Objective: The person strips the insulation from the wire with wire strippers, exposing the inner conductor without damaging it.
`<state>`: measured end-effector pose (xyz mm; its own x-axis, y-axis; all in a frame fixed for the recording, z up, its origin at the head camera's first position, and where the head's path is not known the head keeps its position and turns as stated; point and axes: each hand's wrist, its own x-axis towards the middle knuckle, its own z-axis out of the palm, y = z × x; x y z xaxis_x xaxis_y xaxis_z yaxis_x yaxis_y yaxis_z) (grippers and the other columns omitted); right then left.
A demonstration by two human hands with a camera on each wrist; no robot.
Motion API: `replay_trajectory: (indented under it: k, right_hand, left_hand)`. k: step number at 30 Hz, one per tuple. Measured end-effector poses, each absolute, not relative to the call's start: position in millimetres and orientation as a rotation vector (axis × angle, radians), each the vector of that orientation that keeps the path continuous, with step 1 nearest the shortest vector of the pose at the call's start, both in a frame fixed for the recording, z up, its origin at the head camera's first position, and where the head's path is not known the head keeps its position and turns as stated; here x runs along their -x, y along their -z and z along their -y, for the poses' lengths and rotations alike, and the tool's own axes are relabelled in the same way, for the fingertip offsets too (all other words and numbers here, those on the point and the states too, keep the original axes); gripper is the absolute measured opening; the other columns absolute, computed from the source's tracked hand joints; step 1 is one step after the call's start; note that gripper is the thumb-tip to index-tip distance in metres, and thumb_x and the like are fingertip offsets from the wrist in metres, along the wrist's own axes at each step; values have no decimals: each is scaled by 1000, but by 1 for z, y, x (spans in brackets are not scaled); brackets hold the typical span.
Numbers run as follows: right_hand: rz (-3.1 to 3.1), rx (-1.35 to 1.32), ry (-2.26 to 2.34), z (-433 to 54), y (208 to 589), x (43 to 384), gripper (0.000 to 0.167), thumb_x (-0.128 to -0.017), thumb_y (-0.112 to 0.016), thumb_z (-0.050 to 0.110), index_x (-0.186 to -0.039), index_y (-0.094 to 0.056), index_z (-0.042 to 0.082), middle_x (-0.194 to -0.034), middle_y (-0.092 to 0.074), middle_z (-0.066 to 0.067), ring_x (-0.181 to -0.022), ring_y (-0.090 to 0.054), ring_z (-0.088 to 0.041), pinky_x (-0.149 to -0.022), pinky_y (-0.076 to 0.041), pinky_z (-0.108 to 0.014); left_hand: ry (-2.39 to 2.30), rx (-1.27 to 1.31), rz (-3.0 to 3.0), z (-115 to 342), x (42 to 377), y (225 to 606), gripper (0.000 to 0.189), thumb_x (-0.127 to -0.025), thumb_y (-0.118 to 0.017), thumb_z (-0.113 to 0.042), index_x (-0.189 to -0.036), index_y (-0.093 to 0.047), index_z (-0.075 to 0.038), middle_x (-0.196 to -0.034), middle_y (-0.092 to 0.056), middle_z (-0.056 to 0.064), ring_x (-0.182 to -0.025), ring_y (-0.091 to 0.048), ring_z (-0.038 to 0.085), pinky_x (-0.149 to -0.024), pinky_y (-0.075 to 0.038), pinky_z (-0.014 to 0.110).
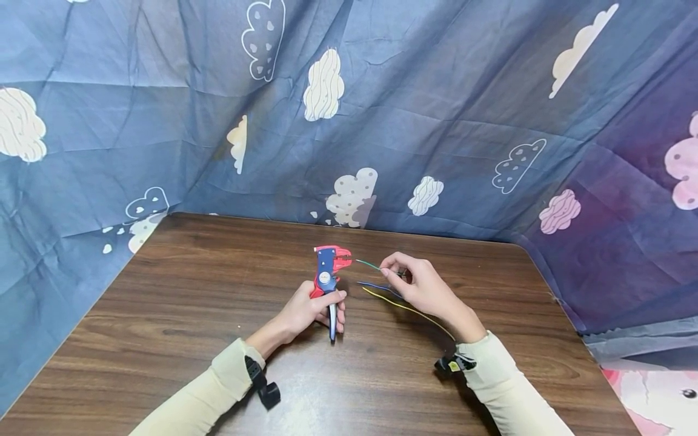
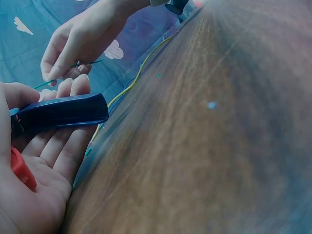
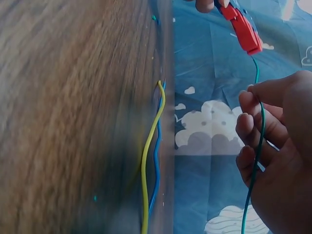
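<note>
My left hand (image 1: 311, 307) holds a red-and-blue wire stripper (image 1: 325, 266) upright, its red nose pointing right. In the left wrist view the thumb lies over the blue handle (image 2: 68, 111), while the fingers stretch loosely behind it; the red handle (image 2: 22, 170) is against the palm. Between thumb and index finger, my right hand (image 1: 421, 284) pinches a green wire (image 3: 259, 146). One end of that wire, bare at its tip, points at the stripper's nose with a small gap in the head view. Its other end trails down past the palm.
Beneath the right hand, a yellow wire (image 1: 409, 309) and a blue wire (image 1: 375, 284) lie side by side on the brown wooden table (image 1: 163, 339). Small green and blue scraps (image 2: 211, 105) are scattered on the tabletop. A cloud-print curtain (image 1: 414, 109) hangs behind the table.
</note>
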<state>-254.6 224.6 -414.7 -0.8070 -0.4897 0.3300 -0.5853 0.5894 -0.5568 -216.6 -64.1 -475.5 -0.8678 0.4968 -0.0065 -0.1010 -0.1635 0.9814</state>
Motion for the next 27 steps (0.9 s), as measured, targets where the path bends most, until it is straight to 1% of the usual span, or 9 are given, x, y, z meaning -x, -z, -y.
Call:
replay_trajectory:
  k: [5,9,14,18,20,23,27]
  right_hand:
    - [2714,-827,-1048,-229,417,260,7,-109,-66,23,-110,-72,27,-83,-66,11,-62,-52,-12,-57,-44,-26]
    - [2740,-787,-1075,-229,419,265,6,-109,-67,23,-109,-73,26,-85,-69,5,-64,-54,-16,-59,-46,-26]
    - [2788,-741,-1027,-229,425,271,8,-108,-67,19,-111,-74,16,-93,-76,-6,-71,-59,-17,-64,-50,-26]
    - [2826,-696,-979,-230,429,276,12,-108,-68,18,-113,-75,9,-99,-79,-6,-80,-64,-14,-72,-53,-26]
    - [2840,-680,-970,-230,431,277,13,-108,-67,18,-113,-75,8,-100,-79,-4,-84,-66,-14,-76,-55,-27]
    - [2852,-668,-970,-230,434,278,14,-108,-68,17,-112,-76,8,-98,-78,-2,-86,-67,-15,-79,-57,-30]
    - [2863,-674,-965,-233,437,279,11,-107,-68,17,-109,-76,10,-95,-76,1,-84,-66,-15,-79,-56,-31]
  left_hand:
    - [-2082,-451,-1728,65,217,476,36,-108,-69,-31,-99,-68,5,-79,-78,12,-67,-80,26,-72,-70,45]
    - [-2077,-451,-1734,65,217,476,36,-107,-69,-31,-101,-68,5,-79,-78,12,-68,-80,26,-72,-70,45]
    - [-2069,-456,-1745,65,218,477,39,-108,-68,-30,-106,-67,8,-80,-79,12,-69,-81,26,-73,-70,44]
    - [-2062,-463,-1759,64,219,477,42,-109,-66,-30,-113,-63,12,-84,-80,14,-74,-82,28,-75,-70,44]
    - [-2058,-463,-1760,64,219,477,43,-110,-64,-30,-118,-60,12,-88,-81,17,-77,-83,29,-76,-70,45]
    - [-2057,-457,-1742,65,219,477,48,-111,-63,-31,-129,-53,12,-96,-81,25,-80,-83,30,-78,-70,47]
    - [-2079,-442,-1695,66,220,476,57,-114,-57,-28,-157,-35,2,-111,-78,33,-81,-84,31,-80,-69,50]
